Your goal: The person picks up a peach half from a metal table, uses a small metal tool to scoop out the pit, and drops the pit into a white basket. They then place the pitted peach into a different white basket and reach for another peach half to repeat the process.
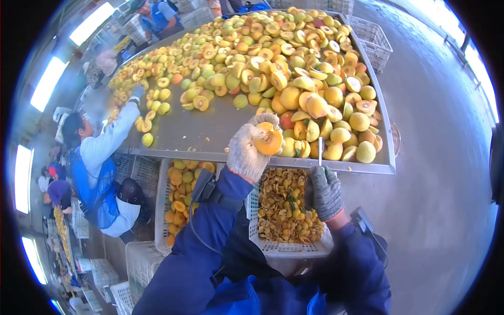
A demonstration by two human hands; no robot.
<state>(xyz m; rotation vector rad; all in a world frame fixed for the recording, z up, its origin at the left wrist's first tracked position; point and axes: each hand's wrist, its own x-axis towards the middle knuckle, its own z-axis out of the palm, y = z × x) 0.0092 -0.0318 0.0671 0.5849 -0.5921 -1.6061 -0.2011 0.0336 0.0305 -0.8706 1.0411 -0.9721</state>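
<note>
My left hand [251,149], in a whitish knit glove, grips a cut yellow peach half [269,139] over the table's near edge. The orange flesh faces up, with a hollow in it. My right hand [324,193], in a grey knit glove, is closed around a knife [320,151] whose narrow blade points up; its handle is mostly hidden in the fingers. A large heap of whole and halved peaches [310,84] lies on the metal table [184,128] just beyond both hands. Below them stands a white crate [286,249] filled with pits and scraps.
Left of the scrap crate, another crate [161,210] holds peach halves. A person in a blue apron [97,173] reaches over the table's left side; another person [157,18] is at the far side. A plastic crate [373,44] sits beyond the right corner. The table has a raised rim.
</note>
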